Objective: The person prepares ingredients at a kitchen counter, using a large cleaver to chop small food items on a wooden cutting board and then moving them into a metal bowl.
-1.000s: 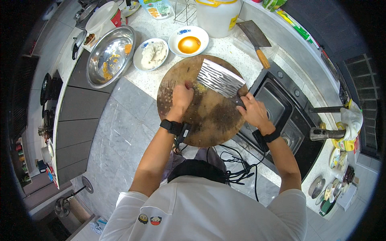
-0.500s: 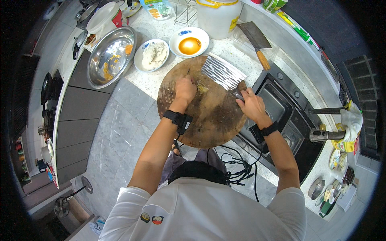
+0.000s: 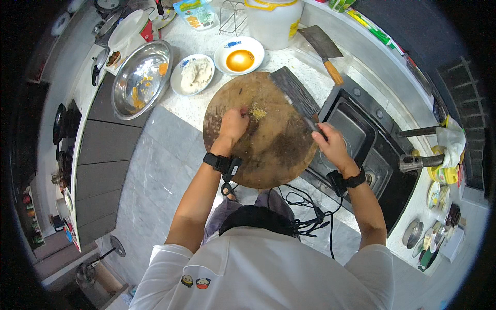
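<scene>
My right hand [image 3: 331, 144] is wrapped round the dark handle of a broad cleaver [image 3: 295, 88]. Its blade has a wavy pattern and hangs over the upper right edge of a round wooden chopping board [image 3: 268, 160]. On the board's left half, my left hand [image 3: 234, 125] is closed with fingers curled; whatever it may hold is hidden. A small heap of finely chopped yellowish bits [image 3: 258, 112] lies just right of that hand, apart from the blade.
Beyond the board stand a bowl of brown-orange liquid [image 3: 253, 46], a dish of white paste [image 3: 181, 82] and a steel basin [image 3: 120, 98]. A wooden-handled cleaver [image 3: 321, 44] lies at the back right, near a white bucket [image 3: 266, 28]. A dark sink [image 3: 356, 124] adjoins the board's right.
The cleaver has shifted slightly right and tilted, so its bright face now looks dark. My right hand moved a little right and down. My left hand drew slightly left and nearer.
</scene>
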Demonstrator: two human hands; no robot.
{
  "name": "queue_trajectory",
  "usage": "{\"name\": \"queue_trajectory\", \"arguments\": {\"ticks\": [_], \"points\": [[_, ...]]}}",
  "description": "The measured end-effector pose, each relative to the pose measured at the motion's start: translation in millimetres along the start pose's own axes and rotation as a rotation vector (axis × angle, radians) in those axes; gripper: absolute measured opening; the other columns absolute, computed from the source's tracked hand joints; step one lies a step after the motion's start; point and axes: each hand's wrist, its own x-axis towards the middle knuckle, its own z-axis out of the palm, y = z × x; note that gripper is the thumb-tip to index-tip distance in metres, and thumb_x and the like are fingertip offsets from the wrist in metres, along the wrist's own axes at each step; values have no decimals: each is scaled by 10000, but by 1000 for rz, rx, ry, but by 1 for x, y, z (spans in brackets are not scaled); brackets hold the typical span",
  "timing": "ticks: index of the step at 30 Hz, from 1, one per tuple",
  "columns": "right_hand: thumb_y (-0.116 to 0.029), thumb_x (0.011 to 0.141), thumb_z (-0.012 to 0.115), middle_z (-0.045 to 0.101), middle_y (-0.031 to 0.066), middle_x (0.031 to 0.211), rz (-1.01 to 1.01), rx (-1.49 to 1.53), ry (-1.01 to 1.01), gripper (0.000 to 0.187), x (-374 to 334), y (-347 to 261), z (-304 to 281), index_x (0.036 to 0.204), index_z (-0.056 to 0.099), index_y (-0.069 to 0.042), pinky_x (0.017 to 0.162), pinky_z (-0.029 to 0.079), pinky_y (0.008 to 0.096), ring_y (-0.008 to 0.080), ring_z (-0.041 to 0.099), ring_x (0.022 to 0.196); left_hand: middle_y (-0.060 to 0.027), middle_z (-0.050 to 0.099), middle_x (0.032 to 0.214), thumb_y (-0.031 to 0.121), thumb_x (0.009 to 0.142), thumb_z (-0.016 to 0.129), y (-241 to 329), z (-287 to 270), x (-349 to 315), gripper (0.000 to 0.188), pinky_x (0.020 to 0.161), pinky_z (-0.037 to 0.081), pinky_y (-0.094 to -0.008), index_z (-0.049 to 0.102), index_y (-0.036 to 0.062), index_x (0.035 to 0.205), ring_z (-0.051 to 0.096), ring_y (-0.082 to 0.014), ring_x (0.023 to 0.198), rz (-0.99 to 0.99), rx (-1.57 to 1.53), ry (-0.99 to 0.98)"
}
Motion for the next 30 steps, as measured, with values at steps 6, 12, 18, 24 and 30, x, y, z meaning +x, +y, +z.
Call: {"name": "queue_trajectory", "arguments": {"ticks": [6,12,18,24,30], "points": [[-186,962,526,571,48,804,254,869,-85,263,-24,-12,-2,1135,523,13,505,420,245,96,529,544,-192,668,892,130,738,669,5,-8,4,312,751,500,-414,637,-6,1017,640,-356,849,40,87,-60],[-248,979,475,594,91,883,397,1368,-210,365,-47,-5,25,1204,496,38,584,442,271,141,546,634,-233,562,1100,139,729,691,21,-8,4,448,899,465,-422,598,6,1146,553,-390,1058,28,147,-164],[-278,976,487,593,91,866,507,1568,-221,374,-57,9,48,1186,528,29,528,441,270,155,542,600,-238,545,1121,149,735,704,23,-1,2,430,905,462,-429,600,6,1126,553,-393,1052,61,133,-105],[-283,976,486,599,102,886,525,1534,-249,374,-55,18,53,1181,539,25,548,463,278,162,562,628,-260,573,1093,152,754,710,23,2,5,437,898,461,-420,587,-17,1139,560,-393,1039,88,112,-89],[-275,981,470,581,95,895,584,1362,-265,372,-50,11,48,1204,508,20,574,481,311,162,568,647,-250,589,1077,162,768,702,24,5,6,403,891,465,-415,598,-18,1114,577,-385,1012,91,94,-94]]}}
